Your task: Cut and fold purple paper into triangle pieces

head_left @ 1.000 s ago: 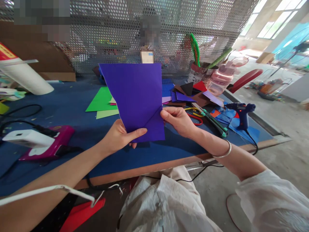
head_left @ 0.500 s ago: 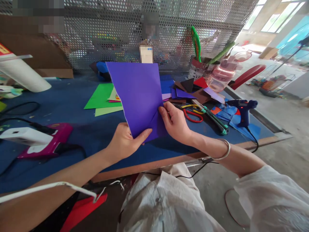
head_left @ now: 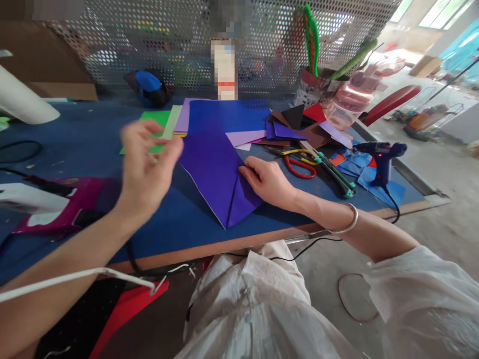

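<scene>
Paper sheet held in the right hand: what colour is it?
The paper sheet is deep purple; the head view shows it best.

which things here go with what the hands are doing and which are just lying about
In use:
purple sheet, gripped by the right hand

Apparently just lying about:
green cutter
glue gun
pink bottle
magenta power strip

Left hand [head_left: 145,167] blurs above the desk [head_left: 168,224], its contact with the purple sheet [head_left: 211,162] unclear.
Right hand [head_left: 268,180] hides some of the sheet's edge; toward the desk's left end, the frame crops a white roll [head_left: 26,94] and white adapter [head_left: 32,198].
</scene>
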{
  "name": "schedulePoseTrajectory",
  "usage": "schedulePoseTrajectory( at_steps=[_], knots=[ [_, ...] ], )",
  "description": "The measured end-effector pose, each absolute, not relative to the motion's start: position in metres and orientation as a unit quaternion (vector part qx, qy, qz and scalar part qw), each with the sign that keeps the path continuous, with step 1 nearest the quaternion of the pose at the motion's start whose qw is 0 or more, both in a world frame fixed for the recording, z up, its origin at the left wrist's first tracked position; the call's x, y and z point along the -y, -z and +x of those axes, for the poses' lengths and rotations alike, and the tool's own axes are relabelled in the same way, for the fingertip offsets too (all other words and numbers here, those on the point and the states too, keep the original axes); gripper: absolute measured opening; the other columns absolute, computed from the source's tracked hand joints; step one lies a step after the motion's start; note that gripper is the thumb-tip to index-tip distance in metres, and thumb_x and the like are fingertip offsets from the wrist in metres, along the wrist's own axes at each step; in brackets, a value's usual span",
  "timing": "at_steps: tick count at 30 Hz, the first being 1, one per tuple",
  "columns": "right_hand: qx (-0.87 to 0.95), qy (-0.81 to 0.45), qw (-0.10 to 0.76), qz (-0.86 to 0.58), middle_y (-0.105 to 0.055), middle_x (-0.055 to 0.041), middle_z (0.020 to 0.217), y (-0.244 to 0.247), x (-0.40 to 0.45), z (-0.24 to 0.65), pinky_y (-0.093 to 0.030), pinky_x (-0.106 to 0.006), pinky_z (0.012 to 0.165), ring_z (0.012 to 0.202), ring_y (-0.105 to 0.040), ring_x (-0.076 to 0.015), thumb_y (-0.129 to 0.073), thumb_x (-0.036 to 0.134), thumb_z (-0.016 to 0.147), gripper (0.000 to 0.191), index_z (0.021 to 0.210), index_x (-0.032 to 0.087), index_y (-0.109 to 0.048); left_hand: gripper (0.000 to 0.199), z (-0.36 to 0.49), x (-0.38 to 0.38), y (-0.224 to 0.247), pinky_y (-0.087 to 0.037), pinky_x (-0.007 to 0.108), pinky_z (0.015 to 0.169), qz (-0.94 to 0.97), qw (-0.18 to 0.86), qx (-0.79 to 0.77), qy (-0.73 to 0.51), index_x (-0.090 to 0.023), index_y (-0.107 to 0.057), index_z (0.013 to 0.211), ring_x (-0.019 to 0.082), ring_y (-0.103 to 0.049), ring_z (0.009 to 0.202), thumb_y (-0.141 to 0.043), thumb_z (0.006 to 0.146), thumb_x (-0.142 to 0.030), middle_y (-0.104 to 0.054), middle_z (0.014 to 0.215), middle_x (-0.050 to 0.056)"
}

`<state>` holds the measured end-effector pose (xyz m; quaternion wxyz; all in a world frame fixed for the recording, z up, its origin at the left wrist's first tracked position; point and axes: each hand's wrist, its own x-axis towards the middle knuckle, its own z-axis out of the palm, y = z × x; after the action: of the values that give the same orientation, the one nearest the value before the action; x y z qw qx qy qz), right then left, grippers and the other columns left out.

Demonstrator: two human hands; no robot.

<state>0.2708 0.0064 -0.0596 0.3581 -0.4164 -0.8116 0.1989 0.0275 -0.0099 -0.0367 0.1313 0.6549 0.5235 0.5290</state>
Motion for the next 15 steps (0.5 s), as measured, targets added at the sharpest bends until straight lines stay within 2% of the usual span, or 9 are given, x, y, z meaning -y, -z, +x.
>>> schedulePoseTrajectory(
  at_steps=[1, 2, 3, 4, 6, 7, 10, 15],
  knots=[
    [0.816, -0.203, 0.346, -0.416, -0.041, 0.0052, 0.062, 0.061, -0.006, 0.27, -0.029, -0.028, 0.061, 0.058, -0.034, -0.0109, -0.05, 0.029, 0.101, 0.032, 0.073, 0.025, -0.035, 0.054, 0.023, 0.01, 0.035, -0.054, 0.036, 0.104, 0.661, 0.03, -0.504, -0.555, -0.019, -0.055, 0.138, 0.022, -0.061, 0.127, -0.076, 0.091, -0.032, -0.06, 0.147, 0.007],
    [0.82, -0.206, 0.335, -0.415, -0.041, 0.0051, 0.062, 0.061, -0.006, 0.27, -0.029, -0.028, 0.061, 0.058, -0.034, -0.0108, -0.05, 0.03, 0.1, 0.032, 0.073, 0.025, -0.035, 0.049, 0.021, 0.012, 0.035, -0.052, 0.039, 0.108, 0.682, -0.05, -0.449, -0.576, -0.019, -0.059, 0.135, 0.025, -0.06, 0.129, -0.076, 0.09, -0.028, -0.061, 0.145, 0.009],
    [0.825, -0.208, 0.327, -0.412, -0.041, 0.0051, 0.062, 0.062, -0.006, 0.27, -0.029, -0.028, 0.061, 0.058, -0.034, -0.0107, -0.05, 0.03, 0.1, 0.031, 0.073, 0.025, -0.035, 0.035, 0.022, 0.015, 0.036, -0.049, 0.041, 0.113, 0.74, -0.062, -0.392, -0.543, -0.023, -0.065, 0.128, 0.026, -0.061, 0.13, -0.07, 0.094, -0.023, -0.067, 0.138, 0.007],
    [0.83, -0.208, 0.32, -0.407, -0.042, 0.005, 0.062, 0.062, -0.005, 0.27, -0.028, -0.028, 0.061, 0.058, -0.035, -0.0106, -0.049, 0.03, 0.1, 0.031, 0.073, 0.025, -0.035, 0.026, 0.025, 0.02, 0.039, -0.047, 0.04, 0.118, 0.819, -0.028, -0.352, -0.452, -0.027, -0.069, 0.122, 0.024, -0.063, 0.13, -0.063, 0.098, -0.018, -0.07, 0.136, 0.004],
    [0.839, -0.206, 0.305, -0.4, -0.043, 0.0045, 0.062, 0.063, -0.005, 0.269, -0.028, -0.028, 0.061, 0.058, -0.035, -0.0107, -0.048, 0.03, 0.1, 0.029, 0.075, 0.025, -0.035, 0.025, 0.035, 0.028, 0.048, -0.054, 0.034, 0.11, 0.908, 0.035, -0.242, -0.341, -0.028, -0.075, 0.114, 0.02, -0.071, 0.119, -0.06, 0.1, -0.014, -0.078, 0.122, 0.003],
    [0.842, -0.202, 0.299, -0.4, -0.044, 0.0042, 0.063, 0.063, -0.005, 0.269, -0.028, -0.028, 0.06, 0.058, -0.036, -0.0107, -0.047, 0.03, 0.101, 0.028, 0.075, 0.025, -0.036, 0.024, 0.04, 0.031, 0.054, -0.056, 0.034, 0.109, 0.919, 0.065, -0.23, -0.313, -0.026, -0.077, 0.113, 0.02, -0.072, 0.118, -0.058, 0.102, -0.016, -0.079, 0.119, 0.005],
    [0.849, -0.183, 0.277, -0.411, -0.047, 0.003, 0.064, 0.064, -0.004, 0.268, -0.027, -0.028, 0.06, 0.059, -0.036, -0.0111, -0.048, 0.029, 0.101, 0.027, 0.076, 0.024, -0.039, 0.028, 0.051, 0.032, 0.068, -0.059, 0.037, 0.108, 0.921, 0.106, -0.23, -0.296, -0.021, -0.079, 0.113, 0.022, -0.074, 0.114, -0.053, 0.107, -0.029, -0.08, 0.12, 0.009],
    [0.862, -0.159, 0.243, -0.416, -0.053, 0.0008, 0.07, 0.066, -0.004, 0.268, -0.025, -0.029, 0.061, 0.061, -0.039, -0.0119, -0.048, 0.028, 0.104, 0.022, 0.083, 0.022, -0.05, 0.028, 0.049, 0.03, 0.073, -0.056, 0.035, 0.111, 0.918, 0.173, -0.257, -0.248, -0.025, -0.082, 0.103, 0.021, -0.072, 0.118, -0.056, 0.105, -0.035, -0.079, 0.124, 0.005]
  ],
)
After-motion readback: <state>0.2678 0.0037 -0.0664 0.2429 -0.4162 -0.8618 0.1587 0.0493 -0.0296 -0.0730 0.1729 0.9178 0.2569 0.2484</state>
